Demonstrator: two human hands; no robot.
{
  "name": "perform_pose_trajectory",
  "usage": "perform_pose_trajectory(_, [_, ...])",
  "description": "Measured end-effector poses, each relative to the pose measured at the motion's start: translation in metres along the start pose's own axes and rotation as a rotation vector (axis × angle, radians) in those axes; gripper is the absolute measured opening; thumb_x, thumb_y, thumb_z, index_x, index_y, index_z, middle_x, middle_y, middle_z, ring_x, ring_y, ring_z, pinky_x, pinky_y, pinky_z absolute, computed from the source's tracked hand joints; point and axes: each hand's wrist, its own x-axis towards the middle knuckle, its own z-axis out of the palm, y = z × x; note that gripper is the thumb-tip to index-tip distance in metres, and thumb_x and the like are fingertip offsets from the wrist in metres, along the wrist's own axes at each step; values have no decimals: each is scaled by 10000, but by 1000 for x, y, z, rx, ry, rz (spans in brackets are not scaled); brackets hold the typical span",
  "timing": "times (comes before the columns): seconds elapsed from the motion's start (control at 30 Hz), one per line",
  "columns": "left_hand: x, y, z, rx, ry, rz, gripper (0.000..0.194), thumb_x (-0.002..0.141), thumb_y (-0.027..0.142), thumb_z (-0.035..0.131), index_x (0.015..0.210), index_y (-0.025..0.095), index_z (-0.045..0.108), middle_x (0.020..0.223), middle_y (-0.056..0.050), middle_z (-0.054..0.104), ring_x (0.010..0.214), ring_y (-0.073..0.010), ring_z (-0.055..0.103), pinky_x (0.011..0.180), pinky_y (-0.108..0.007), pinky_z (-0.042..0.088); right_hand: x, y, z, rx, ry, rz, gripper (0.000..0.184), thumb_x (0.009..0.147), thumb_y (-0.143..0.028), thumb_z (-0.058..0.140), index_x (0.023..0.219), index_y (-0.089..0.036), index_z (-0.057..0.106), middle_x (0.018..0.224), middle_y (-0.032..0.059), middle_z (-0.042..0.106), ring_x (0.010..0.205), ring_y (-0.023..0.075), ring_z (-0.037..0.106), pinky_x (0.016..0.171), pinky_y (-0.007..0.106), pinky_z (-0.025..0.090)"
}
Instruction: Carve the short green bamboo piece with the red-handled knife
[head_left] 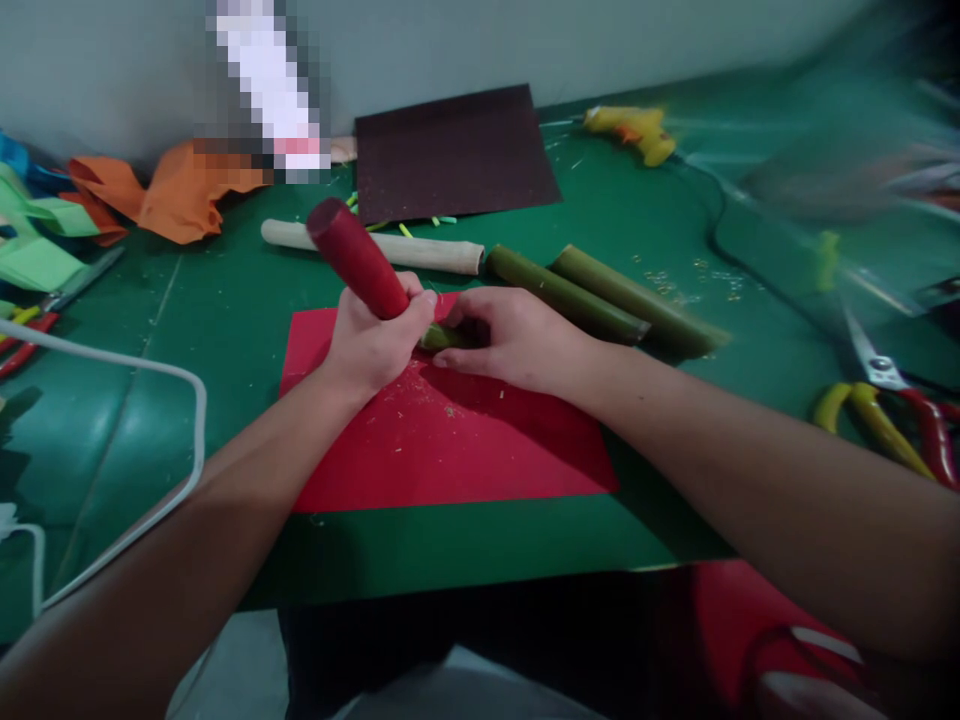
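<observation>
My left hand (pixel 375 345) is wrapped round a dark red cylindrical handle (pixel 354 258) that sticks up and to the left; the tool's working end is hidden. My right hand (pixel 510 340) is closed on a short green bamboo piece (pixel 444 337), pressing it down on a red sheet (pixel 450 450). The two hands touch over the sheet, which carries small shavings.
Two long green bamboo tubes (pixel 600 297) and a pale wooden stick (pixel 420 251) lie behind the hands. A dark brown sheet (pixel 454 150), a yellow glue gun (pixel 634 130), orange and green paper scraps (pixel 172 190), pliers (pixel 892 400), scissors (pixel 45 305) and a white cable (pixel 172 500) surround them.
</observation>
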Motion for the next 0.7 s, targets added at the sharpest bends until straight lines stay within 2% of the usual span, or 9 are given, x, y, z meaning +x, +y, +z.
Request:
perform_pose_trajectory(0.23, [-1,3,2,41,42,-58,274,819,202,614,571,210,499,497,43,426,471,-89,389,458,-240,345,-1,-1,-2,-12,-5,5,227,809,-360,782,891,-197,648,858,24,657,750,171,559,684,325,373])
perform_pose_trajectory(0.37, [-1,3,1,53,36,-38,275,827,212,612,578,211,496,506,41,429,481,-91,389,468,-244,354,-1,-1,-2,-25,-1,-6,228,809,-355,783,892,-193,647,846,16,655,741,163,549,672,315,362])
perform_pose_trajectory(0.53, [-2,4,1,67,12,-37,291,761,211,643,538,206,456,511,42,398,487,-88,359,452,-246,323,-1,-1,-1,1,2,-1,247,809,-356,797,902,-180,652,844,19,659,737,163,550,667,312,368])
perform_pose_trajectory(0.7, [-2,5,2,-19,48,-38,268,789,213,628,556,216,495,484,49,405,447,-86,348,432,-253,307,-1,0,-1,11,13,-9,233,807,-358,785,882,-183,652,811,5,645,707,149,538,655,307,359])
